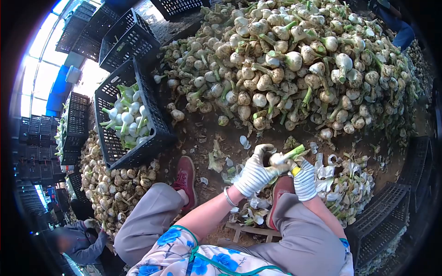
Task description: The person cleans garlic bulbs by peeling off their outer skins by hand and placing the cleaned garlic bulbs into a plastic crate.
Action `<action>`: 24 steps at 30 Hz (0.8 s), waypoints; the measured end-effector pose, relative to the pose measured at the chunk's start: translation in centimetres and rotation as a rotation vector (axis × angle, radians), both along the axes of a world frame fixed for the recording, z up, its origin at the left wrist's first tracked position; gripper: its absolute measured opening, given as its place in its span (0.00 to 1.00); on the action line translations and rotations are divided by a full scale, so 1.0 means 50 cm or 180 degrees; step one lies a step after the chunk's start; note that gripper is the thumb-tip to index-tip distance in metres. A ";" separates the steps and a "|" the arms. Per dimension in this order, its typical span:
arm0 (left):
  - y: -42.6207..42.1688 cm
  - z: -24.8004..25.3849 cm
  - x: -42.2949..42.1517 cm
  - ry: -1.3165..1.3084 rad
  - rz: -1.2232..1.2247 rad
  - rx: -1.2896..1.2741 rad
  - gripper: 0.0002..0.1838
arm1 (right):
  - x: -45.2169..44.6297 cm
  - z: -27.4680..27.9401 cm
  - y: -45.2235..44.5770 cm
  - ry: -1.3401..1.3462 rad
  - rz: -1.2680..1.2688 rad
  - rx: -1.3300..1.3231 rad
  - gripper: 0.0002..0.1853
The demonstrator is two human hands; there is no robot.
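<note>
A garlic bulb with a cut green stem pointing up to the right is between my hands, above my right shoe. My left hand, in a white ribbed glove with soiled fingertips, is closed around the bulb's left side. My right hand, gloved too, is closed at the stem's lower side. Something small and yellow shows at its fingers; I cannot tell what it is. Peeled skins lie heaped beside and below my right hand.
A big pile of unpeeled garlic spreads ahead. At the left, a black crate holds cleaned white bulbs, with more garlic beside it. Black crates stand at the right. Another person sits at lower left.
</note>
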State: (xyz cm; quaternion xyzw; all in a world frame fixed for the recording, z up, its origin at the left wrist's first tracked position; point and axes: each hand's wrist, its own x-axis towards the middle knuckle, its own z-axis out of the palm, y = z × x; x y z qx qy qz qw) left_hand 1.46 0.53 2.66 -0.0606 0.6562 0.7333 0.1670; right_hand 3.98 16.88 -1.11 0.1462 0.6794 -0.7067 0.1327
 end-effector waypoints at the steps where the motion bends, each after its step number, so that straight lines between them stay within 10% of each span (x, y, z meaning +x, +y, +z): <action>1: 0.005 -0.007 0.001 0.0024 0.0361 0.0370 0.25 | -0.004 0.017 -0.005 -0.0091 0.0020 0.0300 0.13; 4: 0.009 -0.014 -0.018 -0.0564 0.0588 0.0828 0.25 | -0.005 -0.003 -0.005 0.0530 0.0577 0.2066 0.15; 6: 0.014 -0.036 -0.016 0.0572 0.0241 0.0458 0.28 | -0.018 0.000 0.000 0.0860 0.0512 0.1861 0.13; 14: -0.040 0.001 -0.023 -0.0444 -0.1747 0.0934 0.33 | -0.038 0.046 0.011 0.0322 -0.0027 0.0524 0.08; 24: -0.053 -0.033 -0.003 -0.1078 0.0120 0.2080 0.25 | -0.024 0.104 -0.029 0.0351 0.0542 -0.0046 0.11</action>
